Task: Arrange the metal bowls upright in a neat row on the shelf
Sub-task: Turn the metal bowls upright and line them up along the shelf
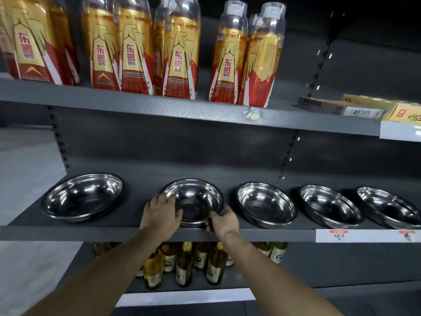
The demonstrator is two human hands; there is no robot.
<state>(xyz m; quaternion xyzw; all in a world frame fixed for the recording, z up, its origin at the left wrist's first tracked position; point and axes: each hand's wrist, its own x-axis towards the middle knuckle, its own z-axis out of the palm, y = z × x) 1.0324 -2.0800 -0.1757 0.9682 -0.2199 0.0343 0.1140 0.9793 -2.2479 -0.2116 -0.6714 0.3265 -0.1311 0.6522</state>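
Both hands grip the second metal bowl (193, 201) from the left. Left hand (162, 213) curls its fingers over the rim at about 9 o'clock, thumb lying inside the bowl's near wall; right hand (222, 221) pinches the rim at about 4 o'clock, thumb on top and fingers tucked under the edge. That bowl sits upright near the front lip of the grey shelf (136, 233).

Four more bowls stand upright in the same row: the leftmost bowl (83, 197) at 9 o'clock from the held one, then the third bowl (265, 204), the fourth bowl (330, 205) and the fifth bowl (389, 206) trailing off toward 3 o'clock, none touching.

On the upper shelf stand red-and-gold drink bottles (180, 51), with flat boxes (341, 106) to their 3 o'clock. Below, at 6 o'clock, glass bottles (184, 263) cluster on the lower shelf.
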